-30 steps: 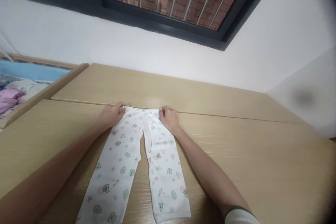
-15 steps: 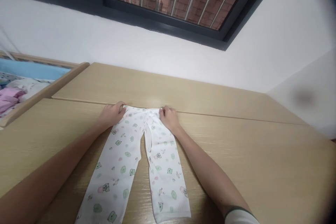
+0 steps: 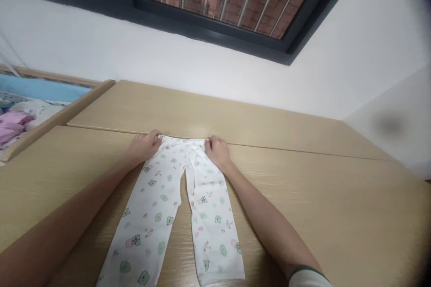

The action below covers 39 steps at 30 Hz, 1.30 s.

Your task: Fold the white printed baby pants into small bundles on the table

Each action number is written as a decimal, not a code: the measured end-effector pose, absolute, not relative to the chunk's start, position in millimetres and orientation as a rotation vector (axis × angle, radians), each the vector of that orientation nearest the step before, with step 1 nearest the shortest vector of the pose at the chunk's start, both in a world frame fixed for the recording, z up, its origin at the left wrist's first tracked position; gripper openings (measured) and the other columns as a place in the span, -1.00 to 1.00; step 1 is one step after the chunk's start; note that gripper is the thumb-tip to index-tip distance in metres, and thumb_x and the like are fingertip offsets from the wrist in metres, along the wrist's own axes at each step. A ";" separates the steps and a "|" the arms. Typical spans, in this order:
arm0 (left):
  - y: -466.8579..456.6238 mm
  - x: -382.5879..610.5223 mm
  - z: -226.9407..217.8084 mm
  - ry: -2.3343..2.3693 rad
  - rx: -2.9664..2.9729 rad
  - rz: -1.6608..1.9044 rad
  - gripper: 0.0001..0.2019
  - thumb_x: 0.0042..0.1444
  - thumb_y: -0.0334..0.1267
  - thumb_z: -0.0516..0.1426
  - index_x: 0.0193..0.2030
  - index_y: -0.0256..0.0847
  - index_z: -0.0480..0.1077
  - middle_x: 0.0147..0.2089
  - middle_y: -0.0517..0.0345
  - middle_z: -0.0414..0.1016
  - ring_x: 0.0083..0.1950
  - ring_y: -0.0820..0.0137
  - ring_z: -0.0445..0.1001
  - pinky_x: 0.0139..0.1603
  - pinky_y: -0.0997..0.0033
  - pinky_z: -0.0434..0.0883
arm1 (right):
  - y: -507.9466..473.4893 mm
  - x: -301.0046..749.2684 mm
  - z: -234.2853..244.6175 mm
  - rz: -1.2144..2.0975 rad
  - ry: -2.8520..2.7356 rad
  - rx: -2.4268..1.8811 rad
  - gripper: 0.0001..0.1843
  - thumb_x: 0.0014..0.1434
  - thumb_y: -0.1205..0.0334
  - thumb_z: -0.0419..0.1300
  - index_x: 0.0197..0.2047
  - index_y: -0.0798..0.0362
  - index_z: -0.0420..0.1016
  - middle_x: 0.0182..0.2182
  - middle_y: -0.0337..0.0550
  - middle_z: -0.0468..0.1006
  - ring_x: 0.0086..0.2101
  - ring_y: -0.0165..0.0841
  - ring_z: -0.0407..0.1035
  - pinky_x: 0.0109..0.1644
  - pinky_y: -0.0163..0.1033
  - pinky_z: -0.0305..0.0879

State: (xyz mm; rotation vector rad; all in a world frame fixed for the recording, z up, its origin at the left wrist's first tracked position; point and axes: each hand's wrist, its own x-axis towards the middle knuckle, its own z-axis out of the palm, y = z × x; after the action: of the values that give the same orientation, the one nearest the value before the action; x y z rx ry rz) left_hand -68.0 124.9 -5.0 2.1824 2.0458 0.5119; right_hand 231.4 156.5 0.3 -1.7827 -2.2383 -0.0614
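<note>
A small pair of white pants (image 3: 161,197) printed with green and pink animal figures lies spread on the wooden tabletop (image 3: 303,197), waistband at the far end. My left hand (image 3: 144,147) grips the left corner of the waistband, thumb on top. At the opposite corner, my right hand (image 3: 217,151) pinches the waistband between thumb and curled fingers. The two legs point toward me, slightly apart. The left leg runs out of the bottom of the view, while the right leg's cuff shows near the bottom edge.
A seam divides the tabletop from a second wooden board (image 3: 202,116) against the white wall (image 3: 202,67). To the left stands a wooden-railed crib (image 3: 60,116) with pink and white cloth (image 3: 15,123) inside. A dark-framed window (image 3: 208,27) with bars is above.
</note>
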 end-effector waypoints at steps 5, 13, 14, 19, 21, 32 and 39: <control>125.8 -69.2 -6.3 2.028 2.187 0.513 -0.62 0.31 -0.06 -0.08 0.11 -0.13 0.39 -0.33 0.10 0.57 -0.18 0.13 0.57 -0.12 0.26 0.36 | 156.4 231.2 0.0 -0.072 -2.232 -1.775 -0.67 0.44 0.12 -0.04 -0.17 0.08 0.48 -0.27 0.00 0.64 -0.19 -0.19 0.47 -0.13 -0.21 0.12; 125.1 -68.9 -6.3 2.036 2.185 0.511 -0.62 0.32 -0.05 -0.09 0.11 -0.12 0.38 -0.33 0.11 0.57 -0.17 0.12 0.57 -0.12 0.25 0.37 | 155.9 230.1 2.2 -0.059 -2.240 -1.782 -0.69 0.44 0.14 -0.03 -0.16 0.09 0.47 -0.26 0.00 0.64 -0.18 -0.20 0.47 -0.11 -0.22 0.13; 124.9 -68.8 -6.0 2.035 2.187 0.510 -0.62 0.32 -0.05 -0.09 0.11 -0.12 0.37 -0.33 0.11 0.57 -0.17 0.12 0.57 -0.11 0.25 0.37 | 155.9 230.1 2.3 -0.062 -2.239 -1.782 -0.69 0.44 0.14 -0.03 -0.15 0.09 0.47 -0.26 0.00 0.64 -0.18 -0.20 0.47 -0.11 -0.22 0.13; 124.7 -67.9 -4.0 2.051 2.170 0.493 -0.61 0.32 -0.05 -0.09 0.12 -0.13 0.38 -0.29 0.07 0.59 -0.16 0.12 0.58 -0.09 0.23 0.39 | 155.9 230.4 1.3 -0.064 -2.235 -1.775 -0.70 0.44 0.15 -0.02 -0.16 0.09 0.48 -0.26 0.00 0.64 -0.18 -0.20 0.47 -0.10 -0.22 0.13; 124.7 -67.6 -3.2 2.040 2.159 0.495 -0.60 0.32 -0.05 -0.09 0.12 -0.14 0.38 -0.29 0.06 0.60 -0.15 0.11 0.58 -0.08 0.22 0.39 | 156.0 230.7 0.8 -0.059 -2.235 -1.778 -0.70 0.44 0.14 -0.02 -0.16 0.09 0.48 -0.26 0.01 0.64 -0.17 -0.20 0.47 -0.10 -0.22 0.13; 123.7 -66.3 -1.8 2.064 2.155 0.479 -0.62 0.32 -0.07 -0.07 0.12 -0.13 0.38 -0.29 0.08 0.60 -0.13 0.14 0.57 -0.07 0.26 0.39 | 156.7 231.6 0.2 -0.055 -2.247 -1.769 -0.69 0.44 0.15 -0.03 -0.16 0.10 0.48 -0.26 0.00 0.64 -0.19 -0.22 0.46 -0.09 -0.23 0.12; 124.6 -66.7 -1.0 2.041 2.157 0.468 -0.61 0.32 -0.07 -0.09 0.13 -0.14 0.38 -0.29 0.09 0.60 -0.16 0.14 0.58 -0.07 0.25 0.39 | 157.1 232.1 -0.2 -0.059 -2.240 -1.771 -0.69 0.44 0.14 -0.03 -0.17 0.09 0.48 -0.28 -0.01 0.64 -0.19 -0.21 0.47 -0.09 -0.22 0.12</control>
State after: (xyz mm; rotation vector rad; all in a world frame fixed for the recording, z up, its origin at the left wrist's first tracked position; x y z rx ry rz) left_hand -66.7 124.6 -1.0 2.1573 2.0414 0.4681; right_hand 232.1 157.1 -0.2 -1.7708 -2.2400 -0.0590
